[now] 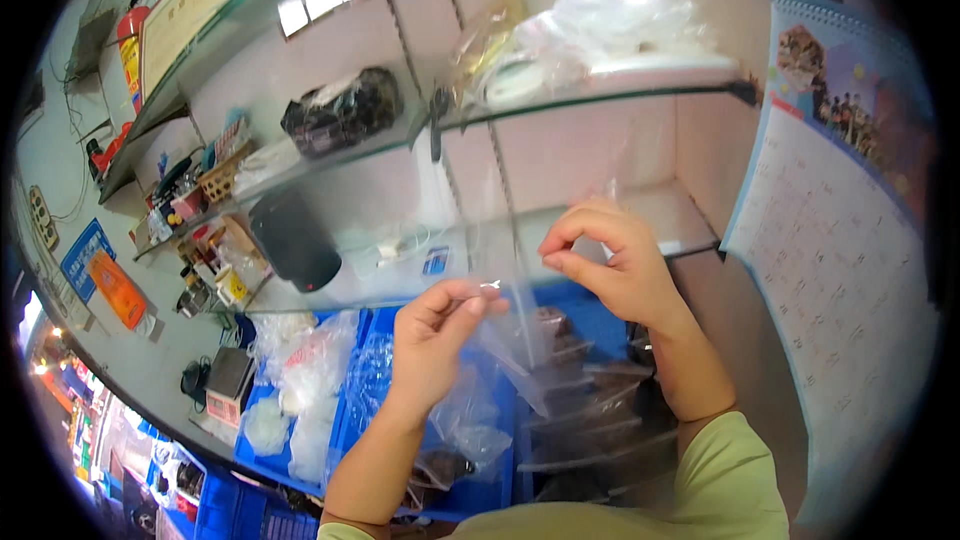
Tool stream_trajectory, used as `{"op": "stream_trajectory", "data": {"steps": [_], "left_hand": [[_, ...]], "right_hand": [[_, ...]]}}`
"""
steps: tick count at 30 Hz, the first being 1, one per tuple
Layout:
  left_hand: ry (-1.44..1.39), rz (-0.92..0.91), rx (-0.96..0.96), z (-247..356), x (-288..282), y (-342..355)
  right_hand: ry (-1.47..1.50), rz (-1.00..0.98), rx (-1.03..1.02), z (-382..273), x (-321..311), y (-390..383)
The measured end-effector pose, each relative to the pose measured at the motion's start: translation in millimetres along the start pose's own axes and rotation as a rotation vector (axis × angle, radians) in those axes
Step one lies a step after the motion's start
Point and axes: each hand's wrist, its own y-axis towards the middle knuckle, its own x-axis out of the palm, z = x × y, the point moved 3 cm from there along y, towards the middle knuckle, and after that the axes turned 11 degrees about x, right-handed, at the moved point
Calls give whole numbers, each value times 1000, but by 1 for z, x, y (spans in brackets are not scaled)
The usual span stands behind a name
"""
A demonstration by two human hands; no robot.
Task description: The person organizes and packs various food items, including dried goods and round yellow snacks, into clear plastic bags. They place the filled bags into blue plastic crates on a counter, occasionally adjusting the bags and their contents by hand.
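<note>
Left hand [437, 328]: thumb and fingers pinching a clear plastic bag [527, 335], blurred, hanging over the left side of the blue bin [602, 312]. Right hand [618, 262] raised, thumb and index curled near each other; can't tell if gripping anything. Dark-filled packets [590, 410] piled in bin. 1 blue card [435, 260] near glass shelf's [385, 290] front edge.
</note>
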Motion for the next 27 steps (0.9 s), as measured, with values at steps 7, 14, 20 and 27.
{"op": "stream_trajectory", "data": {"steps": [7,14,20,27], "left_hand": [[128,176,-305,-31,-70,-91],[1058,518,-113,-8,-140,-203],[366,664,-602,-38,-84,-308],[-231,935,-776,-43,-104,-398]], "right_hand": [[275,-594,484,34,138,-71],[1143,-587,1352,44,237,-157],[315,-558,458,-24,276,-205],[46,-545,-120,-66,315,-241]]}}
